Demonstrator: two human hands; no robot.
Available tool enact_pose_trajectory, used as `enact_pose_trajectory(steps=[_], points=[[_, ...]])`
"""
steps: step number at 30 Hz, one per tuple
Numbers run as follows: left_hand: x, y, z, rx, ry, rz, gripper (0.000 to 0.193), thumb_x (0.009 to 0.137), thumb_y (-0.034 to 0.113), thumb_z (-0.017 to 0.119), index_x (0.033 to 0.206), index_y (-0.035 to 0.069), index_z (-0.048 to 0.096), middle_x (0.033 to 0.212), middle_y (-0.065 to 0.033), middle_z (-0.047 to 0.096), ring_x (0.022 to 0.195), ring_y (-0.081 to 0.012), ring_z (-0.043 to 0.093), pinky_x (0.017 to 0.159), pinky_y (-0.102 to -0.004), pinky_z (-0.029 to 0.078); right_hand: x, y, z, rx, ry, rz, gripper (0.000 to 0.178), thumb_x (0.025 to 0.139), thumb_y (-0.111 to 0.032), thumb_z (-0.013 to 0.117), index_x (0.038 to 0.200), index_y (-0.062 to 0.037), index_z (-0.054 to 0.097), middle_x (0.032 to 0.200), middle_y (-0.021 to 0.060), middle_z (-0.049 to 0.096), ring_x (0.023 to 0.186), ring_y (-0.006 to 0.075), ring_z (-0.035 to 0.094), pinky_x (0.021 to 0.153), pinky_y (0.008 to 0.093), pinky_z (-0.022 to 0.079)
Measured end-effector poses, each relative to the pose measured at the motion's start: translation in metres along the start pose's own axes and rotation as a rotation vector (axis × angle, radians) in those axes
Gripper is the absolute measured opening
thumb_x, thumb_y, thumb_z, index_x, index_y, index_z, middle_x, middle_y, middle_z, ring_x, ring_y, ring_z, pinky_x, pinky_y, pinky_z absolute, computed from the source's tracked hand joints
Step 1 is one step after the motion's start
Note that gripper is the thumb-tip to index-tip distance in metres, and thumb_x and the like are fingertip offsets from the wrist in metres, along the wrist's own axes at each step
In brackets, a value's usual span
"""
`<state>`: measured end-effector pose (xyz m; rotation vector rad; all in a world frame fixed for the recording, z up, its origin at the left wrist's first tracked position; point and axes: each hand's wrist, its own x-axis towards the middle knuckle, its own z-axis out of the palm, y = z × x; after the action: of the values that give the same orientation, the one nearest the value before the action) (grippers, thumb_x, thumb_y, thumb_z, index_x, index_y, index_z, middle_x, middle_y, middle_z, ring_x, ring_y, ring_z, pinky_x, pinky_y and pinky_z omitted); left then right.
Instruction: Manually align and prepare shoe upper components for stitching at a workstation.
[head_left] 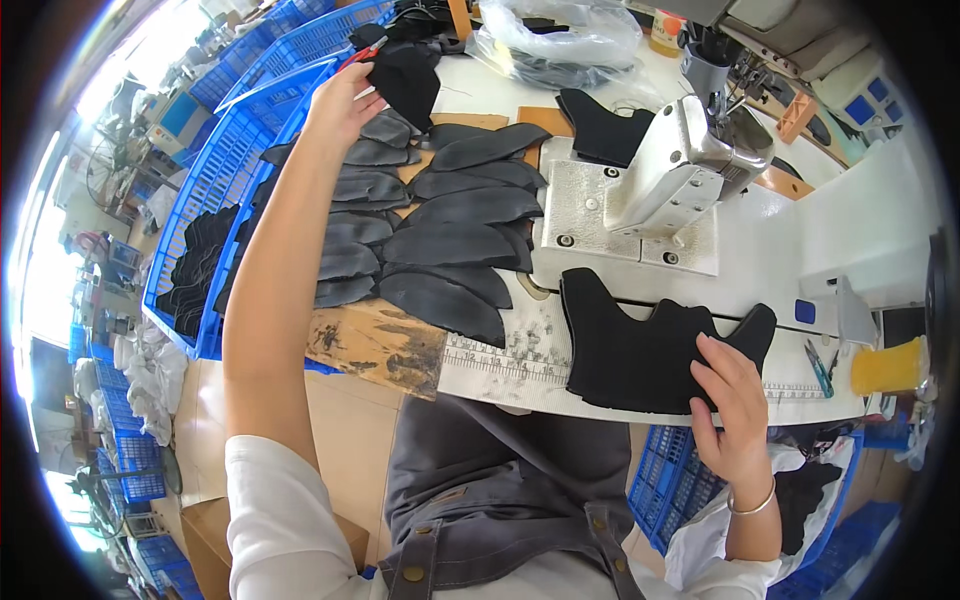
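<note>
At the far left of the worktable, my left hand (pixel 345 102) is closed on the edge of a small black fabric piece (pixel 408 88). A red-handled tool (pixel 364 52) shows just beyond those fingers, partly hidden. Lower right, my right hand (pixel 735 408) lies with fingers outstretched on the right side of a wide black cut piece (pixel 635 345) with a notched upper edge. That piece lies flat at the table's front edge. Between my hands, rows of dark leaf-shaped pieces (pixel 460 215) overlap on a wooden board (pixel 375 345).
A white sewing machine (pixel 665 185) stands right of the leaf-shaped pieces, another black piece (pixel 605 128) behind its bed. Blue crates (pixel 190 230) line the left side. A clear plastic bag (pixel 555 40) lies at the back. Small snips (pixel 820 368) and a yellow spool (pixel 888 368) are at right.
</note>
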<state>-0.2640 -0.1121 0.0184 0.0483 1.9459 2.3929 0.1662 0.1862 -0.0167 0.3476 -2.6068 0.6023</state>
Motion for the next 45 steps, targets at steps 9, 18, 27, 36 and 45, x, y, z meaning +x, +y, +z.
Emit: enact_pose_trajectory(steps=[9, 18, 27, 36, 45], points=[[-0.022, 0.0, 0.042, 0.368, -0.121, 0.126, 0.033, 0.078, 0.02, 0.077, 0.102, 0.002, 0.063, 0.093, -0.0089, 0.066, 0.081, -0.0205, 0.066, 0.07, -0.0305, 0.055, 0.115, -0.034, 0.035, 0.042, 0.074, -0.199, 0.035, 0.071, 0.0, 0.066, 0.106, 0.0006, 0.06, 0.104, 0.0149, 0.062, 0.097, 0.0316, 0.06, 0.082, 0.0393, 0.051], [0.017, -0.012, 0.03, 0.378, 0.073, 0.312, 0.039, 0.064, 0.025, 0.087, 0.085, 0.0, 0.065, 0.075, -0.0047, 0.062, 0.061, -0.0104, 0.056, 0.052, -0.0265, 0.048, 0.274, -0.016, 0.153, -0.348, -0.199, -0.218, 0.021, 0.079, -0.014, 0.062, 0.097, -0.0043, 0.061, 0.106, 0.0121, 0.062, 0.102, 0.0289, 0.058, 0.082, 0.0401, 0.05], [0.029, 0.004, 0.037, 0.343, 0.0, 0.223, 0.046, 0.061, 0.012, 0.086, 0.098, -0.002, 0.063, 0.086, -0.008, 0.064, 0.071, -0.0135, 0.06, 0.057, -0.0274, 0.051, 0.329, 0.041, 0.198, -0.074, -0.299, -0.058, 0.024, 0.081, -0.021, 0.057, 0.099, -0.0062, 0.062, 0.097, 0.0137, 0.067, 0.096, 0.0326, 0.061, 0.08, 0.0464, 0.05], [0.046, 0.024, 0.014, 0.028, -0.018, 0.223, 0.04, 0.07, 0.007, 0.076, 0.106, -0.002, 0.06, 0.087, -0.0082, 0.064, 0.073, -0.0156, 0.062, 0.06, -0.0286, 0.05, 0.335, 0.037, 0.202, -0.231, -0.267, -0.047, 0.03, 0.082, -0.021, 0.057, 0.108, -0.0057, 0.059, 0.095, 0.0178, 0.067, 0.095, 0.0344, 0.062, 0.081, 0.0473, 0.049], [0.052, 0.032, 0.018, 0.245, 0.008, 0.363, 0.05, 0.066, 0.004, 0.079, 0.112, -0.001, 0.059, 0.095, -0.0076, 0.065, 0.083, -0.0153, 0.062, 0.073, -0.028, 0.052, 0.333, 0.034, 0.201, -0.178, -0.285, 0.0, 0.034, 0.083, -0.02, 0.055, 0.112, -0.0024, 0.057, 0.098, 0.02, 0.066, 0.097, 0.037, 0.062, 0.083, 0.0466, 0.05]])
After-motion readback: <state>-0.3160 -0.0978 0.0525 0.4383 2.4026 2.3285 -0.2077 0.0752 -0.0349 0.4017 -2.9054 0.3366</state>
